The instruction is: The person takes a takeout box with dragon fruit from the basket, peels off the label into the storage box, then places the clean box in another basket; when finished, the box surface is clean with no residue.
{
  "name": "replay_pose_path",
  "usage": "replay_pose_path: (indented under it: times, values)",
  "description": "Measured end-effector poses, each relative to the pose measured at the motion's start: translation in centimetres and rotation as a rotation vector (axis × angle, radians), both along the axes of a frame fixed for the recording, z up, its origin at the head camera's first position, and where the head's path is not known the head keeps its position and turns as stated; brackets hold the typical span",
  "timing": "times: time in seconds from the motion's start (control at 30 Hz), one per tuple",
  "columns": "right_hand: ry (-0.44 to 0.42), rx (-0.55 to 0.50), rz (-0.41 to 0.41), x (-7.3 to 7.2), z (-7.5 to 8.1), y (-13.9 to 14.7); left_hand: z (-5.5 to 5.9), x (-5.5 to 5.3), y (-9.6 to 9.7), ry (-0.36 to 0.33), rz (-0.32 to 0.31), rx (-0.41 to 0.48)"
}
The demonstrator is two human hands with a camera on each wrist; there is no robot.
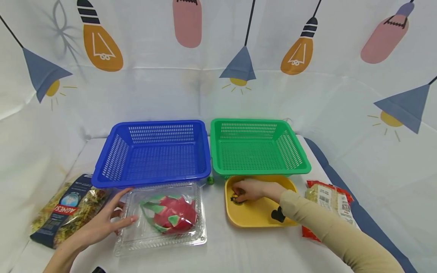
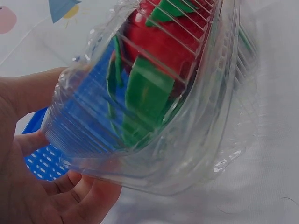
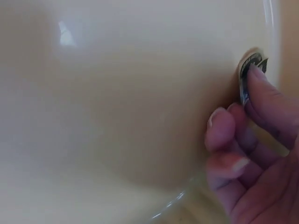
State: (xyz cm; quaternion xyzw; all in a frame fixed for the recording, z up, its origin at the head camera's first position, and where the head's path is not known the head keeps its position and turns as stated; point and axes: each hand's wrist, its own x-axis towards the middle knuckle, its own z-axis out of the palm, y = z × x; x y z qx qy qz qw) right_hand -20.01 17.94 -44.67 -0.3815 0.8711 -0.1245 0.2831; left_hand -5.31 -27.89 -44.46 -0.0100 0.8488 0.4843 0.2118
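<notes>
Around the left edge of the clear plastic clamshell box [image 1: 138, 234], the half-curled left hand [image 1: 102, 222] is placed; whether anything's actually gripped can't be told, tbh. A red-and-green dragon fruit [image 1: 175, 216] is boxed inside. Within the rounded yellow tray [image 1: 249, 218], a small black-printed piece [image 1: 237, 199] is pinched by the right hand [image 1: 250, 189], partly covered, lettering unreadable. "AGNESI" can be read on the navy pasta bag [image 1: 61, 216].

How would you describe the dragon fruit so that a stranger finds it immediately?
Find the blue basket. In front of it lies a clear plastic container, with the dragon fruit inside. No neighbour shares its rounded red body with green flaps.
</notes>
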Motion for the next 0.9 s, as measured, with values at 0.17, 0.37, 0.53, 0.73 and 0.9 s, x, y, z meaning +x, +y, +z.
replay_pose_path:
  times: [0.17, 0.37, 0.53, 0.73, 0.9]
  values:
    - [-0.083, -0.015, -0.058, -0.3, 0.0, 0.8, 0.0, 0.0, -0.1, 0.005, -0.008, 0.013]
    - [-0.119, 0.014, -0.092, -0.4, 0.3, 1.5, 0.0, -0.1, -0.1, -0.002, -0.012, 0.017]
    - [-0.133, 0.041, -0.09, -0.1, 0.8, 1.8, 0.0, 0.0, 0.0, 0.025, -0.012, 0.045]
    - [-0.183, 0.013, -0.104, 0.2, 1.3, 2.4, -0.1, 0.0, 0.0, 0.044, -0.014, 0.056]
    - [-0.157, -0.011, -0.099, 0.5, 1.8, 2.7, -0.1, 0.0, -0.1, 0.044, -0.017, 0.058]
